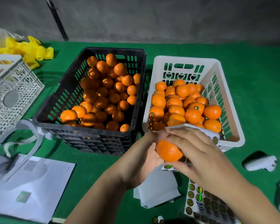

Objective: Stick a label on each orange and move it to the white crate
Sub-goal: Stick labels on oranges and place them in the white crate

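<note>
My left hand (145, 152) cups an orange (168, 151) from below, just in front of the white crate (233, 139). My right hand (196, 152) lies over the orange's top and right side with its fingers curled around it; whether a label sits under the fingers is hidden. A curled strip of label backing (212, 133) hangs over the crate's front rim behind my right hand. The white crate holds several oranges, some with round labels. The black crate (87, 131) to its left is full of unlabelled oranges. A sheet of round labels (207, 202) lies below my right forearm.
White backing sheets (157, 189) lie under my hands. Papers (31, 183) cover the near left. A white lattice crate (11, 94) and yellow netting (29, 49) sit far left. A white label roll (260, 164) lies right on the green cloth. A dark pole (57, 18) leans at the back.
</note>
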`<state>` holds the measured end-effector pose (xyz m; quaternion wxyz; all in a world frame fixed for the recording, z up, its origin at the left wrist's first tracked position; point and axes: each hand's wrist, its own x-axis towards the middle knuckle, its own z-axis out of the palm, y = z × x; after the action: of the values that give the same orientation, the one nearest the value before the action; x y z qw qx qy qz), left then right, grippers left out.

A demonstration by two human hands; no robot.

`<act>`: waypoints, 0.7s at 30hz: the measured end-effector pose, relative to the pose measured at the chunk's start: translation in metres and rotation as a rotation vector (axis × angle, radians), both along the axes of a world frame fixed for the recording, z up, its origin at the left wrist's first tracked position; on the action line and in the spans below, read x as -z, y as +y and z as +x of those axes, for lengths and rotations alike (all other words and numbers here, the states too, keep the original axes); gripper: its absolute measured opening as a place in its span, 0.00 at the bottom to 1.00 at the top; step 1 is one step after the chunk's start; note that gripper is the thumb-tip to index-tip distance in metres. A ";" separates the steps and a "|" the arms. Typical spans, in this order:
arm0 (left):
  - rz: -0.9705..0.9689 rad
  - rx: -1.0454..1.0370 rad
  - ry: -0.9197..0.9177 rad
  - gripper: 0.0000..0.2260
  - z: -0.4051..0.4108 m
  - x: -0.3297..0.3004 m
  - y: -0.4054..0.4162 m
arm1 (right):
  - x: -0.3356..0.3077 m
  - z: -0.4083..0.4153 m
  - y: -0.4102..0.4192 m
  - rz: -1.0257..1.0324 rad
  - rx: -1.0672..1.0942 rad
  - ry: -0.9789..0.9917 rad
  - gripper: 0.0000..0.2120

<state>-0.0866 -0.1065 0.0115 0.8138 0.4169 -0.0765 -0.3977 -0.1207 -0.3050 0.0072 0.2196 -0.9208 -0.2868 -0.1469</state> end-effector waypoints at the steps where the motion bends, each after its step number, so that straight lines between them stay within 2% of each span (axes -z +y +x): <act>1: 0.065 -0.045 0.018 0.24 0.001 0.004 0.000 | 0.000 0.000 -0.002 0.037 0.018 0.019 0.29; 2: 0.171 -0.110 -0.003 0.20 0.002 0.007 0.001 | 0.000 0.000 -0.004 0.101 0.039 0.048 0.31; 5: 0.604 -0.378 -0.237 0.11 0.006 0.019 0.005 | 0.005 0.006 -0.015 0.266 0.104 0.050 0.35; 6: 0.668 -0.470 -0.300 0.10 0.008 0.023 0.007 | 0.009 0.011 -0.022 0.276 0.130 0.030 0.35; 8: 0.633 -0.577 -0.376 0.10 0.010 0.028 0.010 | 0.020 0.024 -0.041 0.270 0.213 0.018 0.34; 12: 0.545 -0.560 -0.528 0.11 0.022 0.031 0.018 | 0.053 0.061 -0.068 0.117 0.551 -0.045 0.34; 15: 0.512 -0.558 -0.563 0.17 0.033 0.031 0.021 | 0.072 0.079 -0.069 0.061 0.702 0.072 0.30; 17: 0.505 -0.564 -0.583 0.17 0.040 0.031 0.025 | 0.077 0.085 -0.070 0.069 0.719 0.166 0.33; 19: 0.438 -0.550 -0.552 0.13 0.047 0.031 0.029 | 0.076 0.084 -0.065 0.353 0.667 0.262 0.39; 21: 0.373 -0.543 -0.504 0.12 0.055 0.029 0.029 | 0.071 0.083 -0.056 0.822 0.515 0.551 0.41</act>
<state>-0.0317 -0.0776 -0.0174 0.7555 0.6464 -0.0872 -0.0613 -0.0376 -0.3610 -0.0642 0.5845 -0.8041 0.0965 -0.0493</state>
